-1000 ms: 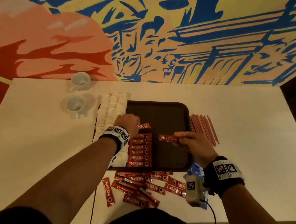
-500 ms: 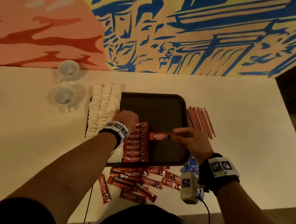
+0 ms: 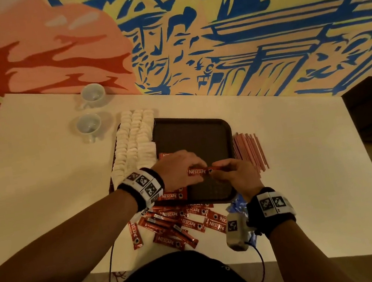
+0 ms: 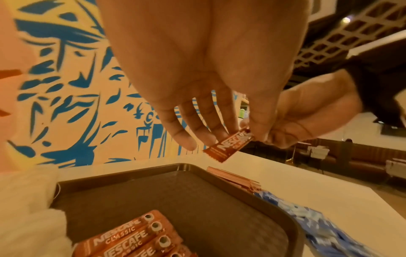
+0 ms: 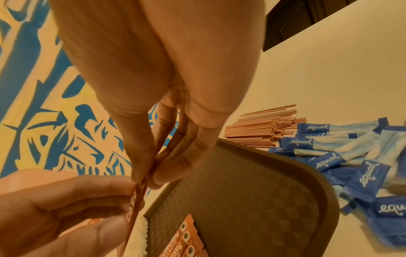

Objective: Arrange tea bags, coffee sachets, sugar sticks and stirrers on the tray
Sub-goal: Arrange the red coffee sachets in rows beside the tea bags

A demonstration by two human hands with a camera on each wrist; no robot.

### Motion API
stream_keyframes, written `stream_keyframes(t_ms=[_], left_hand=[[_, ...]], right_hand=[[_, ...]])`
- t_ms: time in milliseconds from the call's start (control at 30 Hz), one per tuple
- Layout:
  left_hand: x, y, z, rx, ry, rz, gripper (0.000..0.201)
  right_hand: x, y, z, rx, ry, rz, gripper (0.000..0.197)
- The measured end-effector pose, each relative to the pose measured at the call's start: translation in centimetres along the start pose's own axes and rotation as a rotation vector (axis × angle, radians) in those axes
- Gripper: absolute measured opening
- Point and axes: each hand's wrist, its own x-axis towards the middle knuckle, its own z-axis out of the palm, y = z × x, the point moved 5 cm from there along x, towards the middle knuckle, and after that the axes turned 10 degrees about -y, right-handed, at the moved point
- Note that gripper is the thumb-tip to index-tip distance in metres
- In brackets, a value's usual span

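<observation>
The coffee-sachet step is in hand: with tea bags (image 3: 135,138) filling the tray's (image 3: 202,126) left side and a sachet row (image 4: 136,236) beside them, the left hand (image 3: 179,168) pinches one end of a coffee sachet (image 3: 200,171) held above the tray's middle. The right hand (image 3: 235,173) pinches its other end. Judging by this, next comes releasing it to one hand and laying it flush onto the row.

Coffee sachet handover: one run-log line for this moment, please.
step: sachet handover | coffee sachet: above tray | right hand: pinching | left hand: pinching
</observation>
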Motion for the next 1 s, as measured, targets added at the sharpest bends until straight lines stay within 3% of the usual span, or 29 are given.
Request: stream_keyframes(t_ms=[233,300,467,533,667,833,1000], left_hand=[[-2.4,1.6,1.2,0.161,0.034,-0.042,0.034],[-2.9,1.1,1.2,0.175,0.056,-0.075,0.035],[-3.0,-1.3,-0.6,0.195,0.130,-0.188,0.037],[-2.5,-2.3,-1.6,0.175,0.166,-0.229,0.037],[-1.0,-4.4,-2.8,0.172,0.209,-0.315,0.034],[1.5,-7.6,-2.1,0.171,0.142,-0.393,0.030],[4.0,-9.8,-1.1,0.255,0.075,-0.425,0.027]], right_hand=[[-1.9,1.5,1.0,0.063,-0.114,-0.002,0.027],[-2.0,2.8,1.0,-0.094,-0.162,0.013,0.032],[-1.9,7.7,1.3,-0.814,-0.186,0.139,0.033],[-2.0,8.7,1.8,-0.946,-0.206,0.158,0.037],[-2.0,10.0,3.1,-1.170,-0.296,0.212,0.063],[-1.6,11.0,3.9,-1.183,-0.294,0.226,0.070],[-1.5,11.1,4.2,-1.155,-0.279,0.219,0.048]])
